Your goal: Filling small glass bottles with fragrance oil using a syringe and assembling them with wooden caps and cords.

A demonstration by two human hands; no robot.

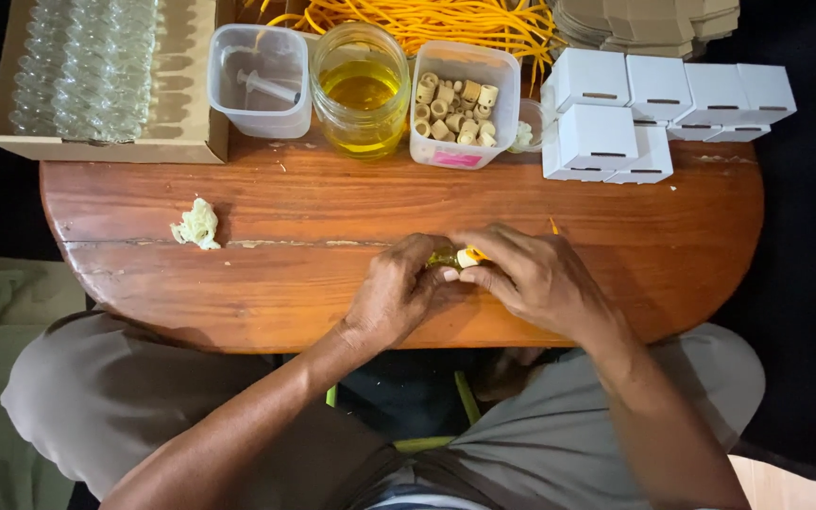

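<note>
Between our two hands, low over the near edge of the table [238, 203], sits a small glass vial [443, 256] with yellowish liquid in it, and a pale cork [467, 257] is at its mouth. Our left hand [399, 293] is curled around the vial, gripping it, while our right hand [531, 274] pinches the cork between fingertips, with a bit of yellow cord [552, 225] poking out behind the knuckles. We judge that we are at the stoppering step: the vial looks filled and the cork is being seated, though how deep it sits we cannot tell, since the fingers hide it. The next move calls for a steady push or twist along the vial's axis, with the left hand holding firm so nothing tips or spills. Just beyond the hands stand a tub of corks [455, 109], a jar of yellow oil [361, 90] and a clear tub with a syringe [259, 80]. Further left of the left hand lie a crumpled wad [197, 225] and a cardboard tray of empty vials [87, 66]; beyond the right hand are small white boxes [606, 132], with a heap of yellow cords [436, 21] at the far edge.
</note>
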